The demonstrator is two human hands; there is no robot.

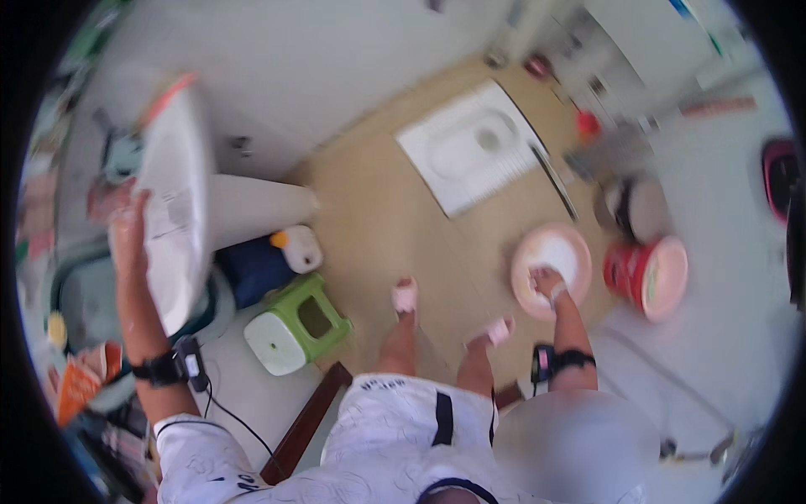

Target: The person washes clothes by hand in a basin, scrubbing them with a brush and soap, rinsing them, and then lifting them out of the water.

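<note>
My left hand (128,217) is raised at the rim of a white pedestal washbasin (179,189). Its thumb stands apart from the fingers, but blur hides whether it grips anything there. Down at the right, my right hand (546,282) reaches into a round pink plastic basin (585,252) on the floor. Something white, perhaps foamy water or cloth, fills the basin (559,255) beside the fingers. What the right fingers hold, if anything, is hidden. Both forearms wear black straps with small devices.
A white squat toilet (475,148) is set in the tan floor. Near my left stand a green step stool (296,327) and a dark blue container (255,268). A red bucket (623,271) stands right of the pink basin. A dark wooden threshold (308,422) lies below.
</note>
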